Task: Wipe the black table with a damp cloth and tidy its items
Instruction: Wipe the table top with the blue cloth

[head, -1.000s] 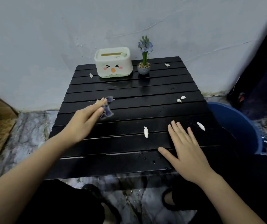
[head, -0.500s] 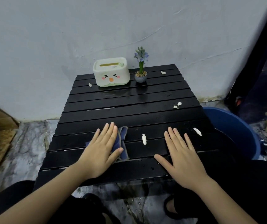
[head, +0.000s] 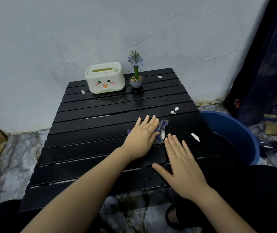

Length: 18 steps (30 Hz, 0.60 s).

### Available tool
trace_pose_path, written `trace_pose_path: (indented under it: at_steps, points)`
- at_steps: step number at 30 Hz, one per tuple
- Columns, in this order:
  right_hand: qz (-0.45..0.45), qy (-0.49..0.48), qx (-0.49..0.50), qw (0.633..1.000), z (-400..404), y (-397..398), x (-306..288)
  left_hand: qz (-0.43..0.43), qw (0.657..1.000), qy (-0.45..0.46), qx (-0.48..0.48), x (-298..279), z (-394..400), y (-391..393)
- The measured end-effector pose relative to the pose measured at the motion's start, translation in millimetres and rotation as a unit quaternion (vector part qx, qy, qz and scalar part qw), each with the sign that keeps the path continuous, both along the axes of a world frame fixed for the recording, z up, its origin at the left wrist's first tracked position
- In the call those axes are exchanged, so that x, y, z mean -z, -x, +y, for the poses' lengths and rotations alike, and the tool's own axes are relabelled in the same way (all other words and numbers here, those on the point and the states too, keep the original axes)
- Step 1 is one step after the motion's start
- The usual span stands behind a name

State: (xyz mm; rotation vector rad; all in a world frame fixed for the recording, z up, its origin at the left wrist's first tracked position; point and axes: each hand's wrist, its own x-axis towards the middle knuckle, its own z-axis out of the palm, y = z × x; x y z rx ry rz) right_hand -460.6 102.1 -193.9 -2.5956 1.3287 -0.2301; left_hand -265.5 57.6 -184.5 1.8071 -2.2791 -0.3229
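The black slatted table (head: 87, 148) stands against a pale wall. My left hand (head: 142, 137) lies flat on a blue cloth (head: 162, 131), pressing it on the table's middle right. One white scrap (head: 163, 135) lies against the cloth's edge. Flat on the slats, fingers spread and holding nothing, my right hand (head: 183, 165) rests just right of the left one. More white scraps lie near the right edge (head: 195, 137), further back (head: 174, 111), at the back right (head: 159, 77) and back left (head: 83, 92). A cream tissue box with a cartoon face (head: 105, 77) and a small potted flower (head: 136, 76) stand at the back.
A blue bucket (head: 235, 132) sits on the floor right of the table, touching its edge. A dark curtain (head: 268, 64) hangs at the far right. My knees and a sandalled foot (head: 174, 217) are below the table's front edge. Marbled floor lies left.
My left hand brought the cloth down onto the table, then slid it from the middle left to the right, up to a white scrap. The right hand stayed put.
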Motion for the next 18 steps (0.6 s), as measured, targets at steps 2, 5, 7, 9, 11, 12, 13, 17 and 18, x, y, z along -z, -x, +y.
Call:
trace_pose_path:
  at_steps: [2, 5, 7, 9, 11, 12, 13, 17, 18]
  points:
    - [-0.044, -0.007, 0.0, 0.999, 0, 4, -2, 0.079, 0.996, -0.006, -0.033, -2, -5, 5]
    - [-0.084, 0.013, 0.014, 0.996, 5, 18, -7, 0.165, 0.98, -0.016, -0.11, -3, -5, -4]
    - [-0.102, 0.041, 0.044, 0.993, 10, 33, -12, 0.219, 0.967, 0.028, -0.128, -7, 0, -17]
    - [-0.12, 0.06, 0.083, 0.987, 12, 51, -15, 0.241, 0.958, 0.063, -0.141, -15, 9, -34]
    - [-0.114, 0.063, 0.13, 0.983, 13, 68, -15, 0.23, 0.958, 0.081, -0.15, -24, 23, -55]
    - [-0.1, 0.061, 0.156, 0.981, 12, 76, -14, 0.213, 0.961, 0.088, -0.15, -27, 31, -67]
    - [-0.084, 0.057, 0.185, 0.977, 11, 84, -12, 0.199, 0.965, 0.089, -0.144, -30, 40, -78]
    - [-0.051, 0.016, 0.275, 0.96, 10, 111, 0, 0.25, 0.963, 0.017, -0.1, -31, 85, -111]
    - [-0.051, 0.002, 0.283, 0.958, 11, 114, 4, 0.238, 0.968, 0.003, -0.079, -27, 94, -113]
